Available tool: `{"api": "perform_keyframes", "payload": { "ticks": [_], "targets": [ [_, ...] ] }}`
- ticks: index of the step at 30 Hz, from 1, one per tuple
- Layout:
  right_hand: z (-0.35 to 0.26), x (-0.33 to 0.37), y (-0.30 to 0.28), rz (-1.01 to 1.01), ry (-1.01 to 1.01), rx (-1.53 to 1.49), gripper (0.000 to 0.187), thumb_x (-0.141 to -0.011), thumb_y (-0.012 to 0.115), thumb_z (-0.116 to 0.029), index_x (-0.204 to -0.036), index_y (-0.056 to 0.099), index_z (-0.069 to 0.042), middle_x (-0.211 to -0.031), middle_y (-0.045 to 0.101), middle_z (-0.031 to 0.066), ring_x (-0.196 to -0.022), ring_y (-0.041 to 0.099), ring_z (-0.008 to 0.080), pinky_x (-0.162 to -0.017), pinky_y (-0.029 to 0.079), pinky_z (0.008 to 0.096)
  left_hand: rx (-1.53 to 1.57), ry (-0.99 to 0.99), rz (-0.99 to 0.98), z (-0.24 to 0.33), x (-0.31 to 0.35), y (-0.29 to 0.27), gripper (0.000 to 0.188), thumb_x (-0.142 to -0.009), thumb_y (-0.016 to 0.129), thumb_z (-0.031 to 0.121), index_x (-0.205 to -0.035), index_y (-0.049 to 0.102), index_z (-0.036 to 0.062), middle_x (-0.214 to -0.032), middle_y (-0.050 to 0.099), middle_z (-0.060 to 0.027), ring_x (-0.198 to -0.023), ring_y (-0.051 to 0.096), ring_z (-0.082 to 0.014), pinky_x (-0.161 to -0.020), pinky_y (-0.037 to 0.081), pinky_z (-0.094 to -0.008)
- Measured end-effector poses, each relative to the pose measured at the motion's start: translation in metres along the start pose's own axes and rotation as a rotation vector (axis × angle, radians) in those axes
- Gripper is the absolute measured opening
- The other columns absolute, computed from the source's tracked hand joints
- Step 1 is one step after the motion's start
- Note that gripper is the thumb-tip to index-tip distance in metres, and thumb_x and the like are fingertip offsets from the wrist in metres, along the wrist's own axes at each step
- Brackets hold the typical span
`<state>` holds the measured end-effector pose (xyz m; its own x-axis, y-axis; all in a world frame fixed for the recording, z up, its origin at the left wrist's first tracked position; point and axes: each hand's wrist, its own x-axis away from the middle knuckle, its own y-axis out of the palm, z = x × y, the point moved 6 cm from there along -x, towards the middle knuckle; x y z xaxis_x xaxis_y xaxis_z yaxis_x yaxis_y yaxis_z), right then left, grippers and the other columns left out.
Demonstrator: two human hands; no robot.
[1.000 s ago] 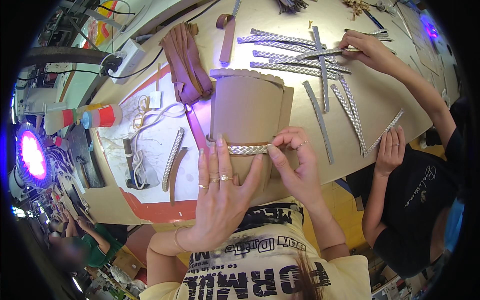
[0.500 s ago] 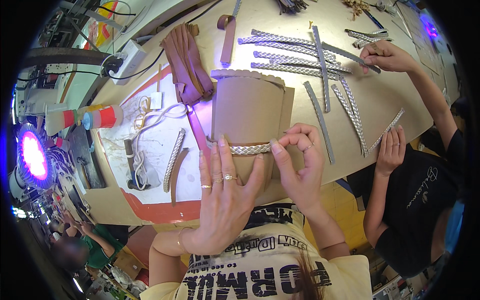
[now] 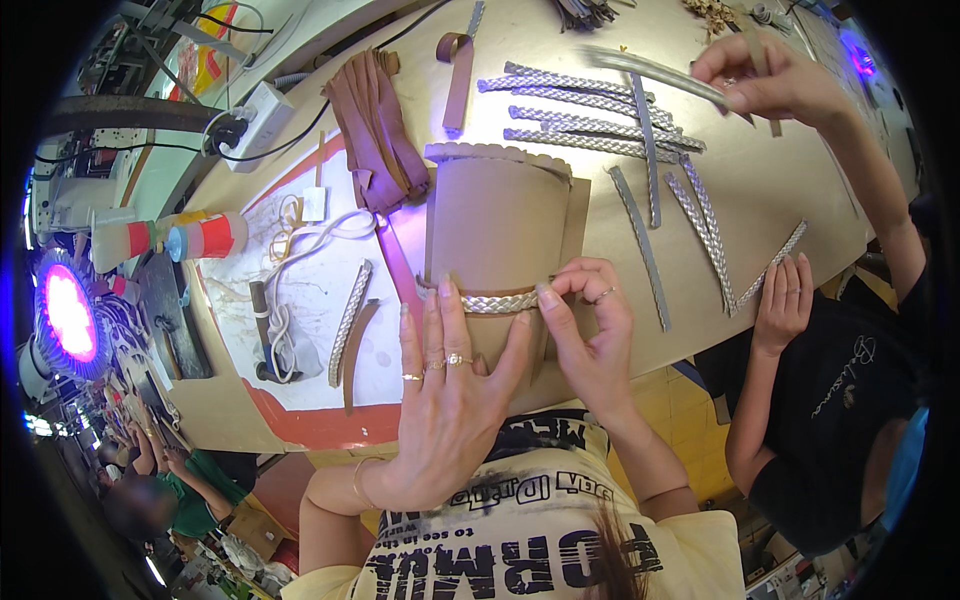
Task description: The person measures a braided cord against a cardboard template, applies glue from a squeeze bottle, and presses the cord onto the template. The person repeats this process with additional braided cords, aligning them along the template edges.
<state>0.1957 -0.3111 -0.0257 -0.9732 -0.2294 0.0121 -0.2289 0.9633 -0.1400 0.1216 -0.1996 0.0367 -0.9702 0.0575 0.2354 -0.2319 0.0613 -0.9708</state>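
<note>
A silvery braided strap (image 3: pixel 497 302) lies across a curved brown form (image 3: pixel 503 220) in front of me, with a thin brown strip along its far edge. My left hand (image 3: pixel 452 385) rests spread on the form, fingertips at the strap's left part. At the strap's right end, my right hand (image 3: pixel 597 335) pinches it between thumb and bent fingers. Left of my left hand, another short braided strap (image 3: pixel 349 325) lies beside a narrow brown strip (image 3: pixel 361 358). Fingers cover the left end of the strap on the form.
A co-worker's hand (image 3: pixel 775 85) at the right holds a grey strip (image 3: pixel 655 70) above several braided straps (image 3: pixel 580 115). Brown leather strips (image 3: pixel 368 120) lie at the back left. Capped bottles (image 3: pixel 205 235), a white cord (image 3: pixel 285 300) and a power strip (image 3: pixel 262 118) stand or lie left.
The co-worker's raised hand has lifted a grey strip off the table and swung it leftward over the braided straps. My hands have barely moved on the strap.
</note>
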Motion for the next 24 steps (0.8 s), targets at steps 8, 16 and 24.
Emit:
{"api": "perform_keyframes", "payload": {
  "ticks": [8, 16, 24],
  "targets": [
    [0.0, 0.001, 0.002, 0.023, -0.02, 0.027, 0.012, -0.085, 0.068, -0.009, -0.086, 0.06, 0.001, -0.093, 0.056, 0.0126, -0.081, 0.056, 0.0189, -0.073, 0.046, 0.0284, 0.166, -0.03, 0.026, -0.001, 0.001, 0.002, 0.065, -0.079, 0.05, -0.01, -0.137, 0.049, 0.0217, -0.141, 0.024, -0.04, -0.135, 0.031, -0.0477, -0.109, 0.025, -0.0592],
    [0.007, 0.006, 0.007, 0.066, -0.099, 0.058, 0.015, -0.085, 0.068, -0.008, -0.09, 0.058, 0.0, -0.092, 0.054, 0.012, -0.085, 0.054, 0.0198, -0.075, 0.045, 0.0301, 0.048, -0.005, 0.058, -0.002, 0.001, -0.001, 0.058, -0.083, 0.052, 0.001, -0.136, 0.047, 0.0233, -0.138, 0.036, -0.0373, -0.127, 0.044, -0.0439, -0.109, 0.03, -0.0527],
    [0.039, 0.013, 0.009, 0.085, 0.206, -0.321, 0.019, -0.09, 0.064, -0.014, -0.102, 0.052, -0.005, -0.095, 0.049, 0.0028, -0.085, 0.046, 0.0095, -0.075, 0.04, 0.0245, 0.467, -0.121, 0.299, -0.033, -0.007, -0.009, 0.045, -0.08, 0.068, 0.012, -0.125, 0.059, 0.0141, -0.129, 0.05, -0.0183, -0.111, 0.051, -0.0284, -0.09, 0.031, -0.0391]
  ]
}}
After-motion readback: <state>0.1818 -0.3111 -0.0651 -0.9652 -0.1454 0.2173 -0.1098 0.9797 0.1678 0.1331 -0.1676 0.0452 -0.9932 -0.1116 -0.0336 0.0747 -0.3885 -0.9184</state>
